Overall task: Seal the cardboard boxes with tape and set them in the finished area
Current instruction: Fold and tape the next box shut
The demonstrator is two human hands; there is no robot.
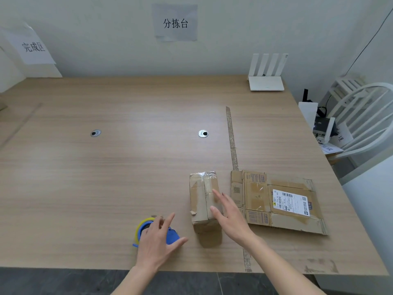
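- One small cardboard box [205,201] stands near the front edge of the wooden surface [106,167], right of centre, with clear tape running along its top seam and shining at its far end.
- The right hand [230,218] lies over the near right part of that box with fingers straight and spread; whether the fingertips press the top or hover just above it cannot be told.
- The left hand [157,241] is spread open over a tape dispenser [156,232], a blue holder with a yellow-edged roll, just left of the box; its fingers are relaxed and not curled round it, and contact is unclear.
- A flattened cardboard box [278,201] with a white shipping label lies just beside the small box on its right, reaching close to the surface's right edge.
- A long strip of tape [231,139] is stuck to the surface and runs from the flat box's far left corner toward the wall.
- The left half and far middle of the surface hold only two round metal grommets [203,133].
- A white router [265,74] sits at the far right corner; paper signs hang on the wall, one [34,46] at far left and one [175,23] at centre.
- A white chair [365,116] stands off the right edge.
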